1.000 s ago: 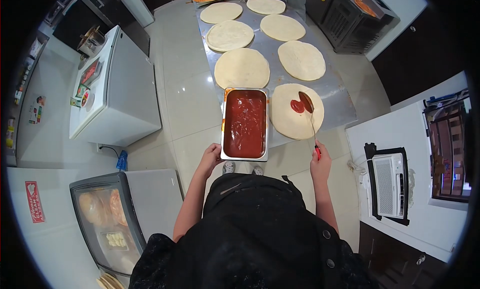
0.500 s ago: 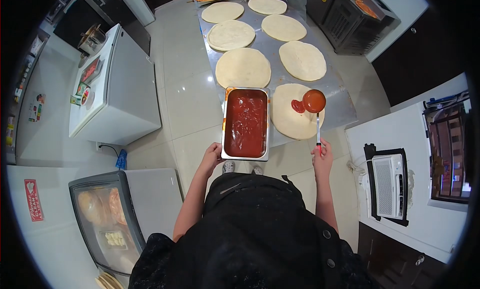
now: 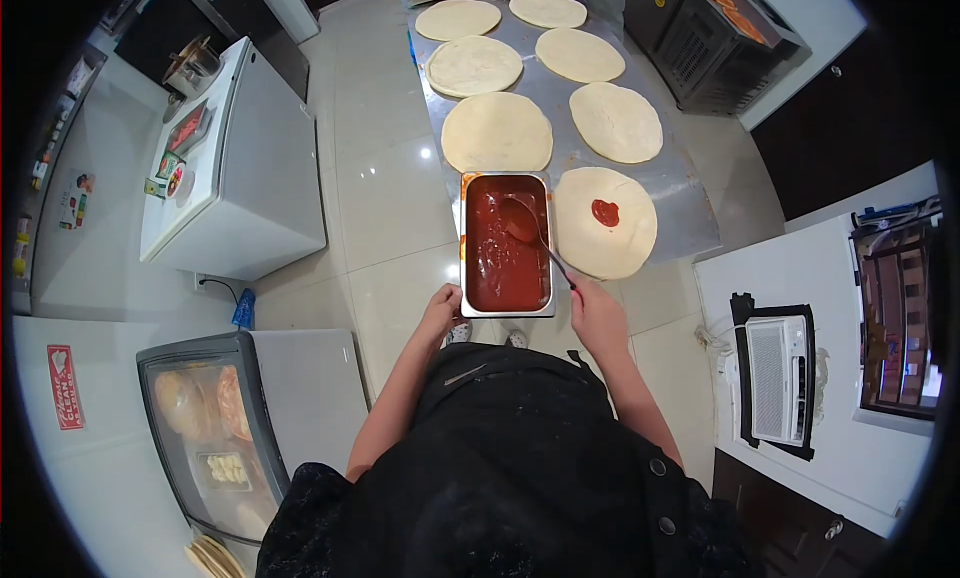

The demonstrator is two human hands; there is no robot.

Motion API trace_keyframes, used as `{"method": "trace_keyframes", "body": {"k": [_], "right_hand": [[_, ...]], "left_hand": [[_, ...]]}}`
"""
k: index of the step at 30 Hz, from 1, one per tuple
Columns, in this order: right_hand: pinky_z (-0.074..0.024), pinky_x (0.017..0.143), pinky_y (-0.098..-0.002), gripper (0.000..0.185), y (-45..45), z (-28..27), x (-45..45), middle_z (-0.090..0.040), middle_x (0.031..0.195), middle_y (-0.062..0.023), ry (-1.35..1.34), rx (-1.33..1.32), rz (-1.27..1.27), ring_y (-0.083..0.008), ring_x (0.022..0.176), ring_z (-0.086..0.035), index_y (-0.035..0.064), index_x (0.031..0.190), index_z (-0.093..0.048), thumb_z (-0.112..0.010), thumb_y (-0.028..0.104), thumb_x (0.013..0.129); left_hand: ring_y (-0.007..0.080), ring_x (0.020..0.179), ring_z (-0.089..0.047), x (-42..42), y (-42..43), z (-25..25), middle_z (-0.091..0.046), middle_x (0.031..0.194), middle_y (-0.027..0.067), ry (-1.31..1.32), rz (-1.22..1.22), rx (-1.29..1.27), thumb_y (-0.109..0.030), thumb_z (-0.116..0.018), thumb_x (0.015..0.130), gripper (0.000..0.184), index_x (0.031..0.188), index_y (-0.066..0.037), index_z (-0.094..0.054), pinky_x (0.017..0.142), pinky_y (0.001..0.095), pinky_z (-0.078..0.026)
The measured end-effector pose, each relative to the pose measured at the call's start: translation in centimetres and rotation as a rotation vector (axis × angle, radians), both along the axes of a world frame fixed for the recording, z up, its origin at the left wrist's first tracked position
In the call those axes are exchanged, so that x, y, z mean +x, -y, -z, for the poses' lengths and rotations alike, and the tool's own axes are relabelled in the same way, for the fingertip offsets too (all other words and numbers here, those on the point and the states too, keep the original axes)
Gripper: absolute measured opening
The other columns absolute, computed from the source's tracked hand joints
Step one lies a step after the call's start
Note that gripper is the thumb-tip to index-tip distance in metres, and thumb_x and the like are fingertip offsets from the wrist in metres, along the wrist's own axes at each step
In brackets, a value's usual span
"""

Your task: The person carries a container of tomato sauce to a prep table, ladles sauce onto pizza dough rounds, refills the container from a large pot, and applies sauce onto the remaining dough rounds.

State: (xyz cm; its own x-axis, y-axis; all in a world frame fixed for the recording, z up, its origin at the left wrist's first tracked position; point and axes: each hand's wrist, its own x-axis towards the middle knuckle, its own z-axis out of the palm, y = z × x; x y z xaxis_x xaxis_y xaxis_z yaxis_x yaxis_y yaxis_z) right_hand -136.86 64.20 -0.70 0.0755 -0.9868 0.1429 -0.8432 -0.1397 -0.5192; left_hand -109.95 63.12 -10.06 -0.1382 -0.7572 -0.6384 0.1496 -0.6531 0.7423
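Ladle (image 3: 520, 221) is resting w/ its bowl in red sauce (image 3: 503, 278), ahead & a bit left of R hand (image 3: 600, 318). R fingers are curling closed around the handle's end; the tips are partly hiding, so how tight I can't tell. The handle is slanting across the right rim, prob. b/c this way the knuckles are not touching sauce. Steel pan (image 3: 508, 314) is lying betw. both hands. L hand (image 3: 440, 311) is holding its near left corner, fingers bending closed there; how far they're reaching under, can't tell. This hold is prob. steadying the pan, b/c its near end is sticking out past the table (image 3: 690, 213). Just ahead of R fingers, a dough round (image 3: 606, 248) is lying flat w/ a sauce spot (image 3: 605, 213). Farther out, more rounds (image 3: 497, 133) are lying in 2 columns, prob. spaced so edges aren't sticking.
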Motion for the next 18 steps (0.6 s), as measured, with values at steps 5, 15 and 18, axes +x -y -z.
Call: {"method": "trace_keyframes", "body": {"k": [5,15,18], "right_hand": [[-0.0486,0.061,-0.0447,0.027,0.3,0.7,1.5,-0.059,0.083,-0.0145,-0.103,0.092,0.019,-0.0354,0.069,-0.06,0.0135,0.111,-0.057,-0.05,0.015,0.085],[-0.0488,0.064,-0.034,0.03,-0.2,2.7,1.6,-0.063,0.076,-0.0165,0.45,0.357,0.07,-0.0299,0.069,-0.063,0.0056,0.115,-0.055,-0.054,0.007,0.085],[-0.0444,0.052,-0.0267,0.028,-0.2,2.0,1.4,-0.061,0.07,-0.0096,0.689,0.532,0.125,-0.0159,0.055,-0.058,0.0041,0.115,-0.054,-0.053,0.008,0.087]], "left_hand": [[0.0121,0.085,-0.052,0.1,-0.1,0.2,-0.053,0.09,0.0015,-0.003,0.026,-0.025,-0.025,-0.037,0.097,0.016,0.094,-0.012,-0.046,0.081,0.035,-0.045],[0.0109,0.08,-0.052,0.0,0.1,-0.6,-0.052,0.084,0.0,-0.002,0.033,-0.011,-0.025,-0.038,0.097,0.016,0.093,-0.012,-0.046,0.079,0.0333,-0.046],[0.0111,0.08,-0.052,0.1,0.3,-0.7,-0.051,0.084,0.0,-0.007,0.047,-0.016,-0.025,-0.039,0.097,0.015,0.093,-0.012,-0.046,0.078,0.033,-0.046]]}}
